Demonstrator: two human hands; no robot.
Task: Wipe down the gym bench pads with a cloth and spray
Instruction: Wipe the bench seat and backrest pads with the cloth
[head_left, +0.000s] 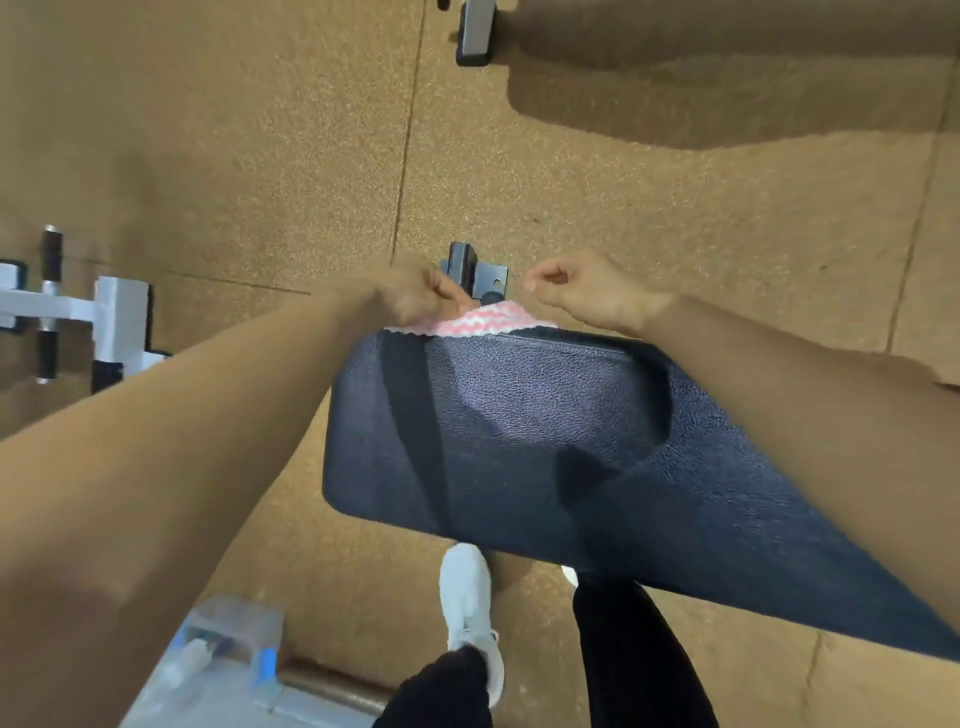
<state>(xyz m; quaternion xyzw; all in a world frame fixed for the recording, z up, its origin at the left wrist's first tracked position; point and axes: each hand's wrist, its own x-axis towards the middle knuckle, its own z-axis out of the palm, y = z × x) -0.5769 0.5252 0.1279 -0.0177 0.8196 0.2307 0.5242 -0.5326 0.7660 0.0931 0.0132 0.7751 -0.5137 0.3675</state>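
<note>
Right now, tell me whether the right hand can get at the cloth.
Probably yes. The right hand hovers just beyond the far edge of the bench pad, beside the pink-and-white cloth that the left hand pinches. Nothing lies between them.

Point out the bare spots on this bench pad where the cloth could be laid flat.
The bench pad is bare from its near edge up to the pink cloth at its far edge. The widest patch lies between the two forearms. The far edge is crowded: the left hand, the cloth and the right hand bunch there.
</note>
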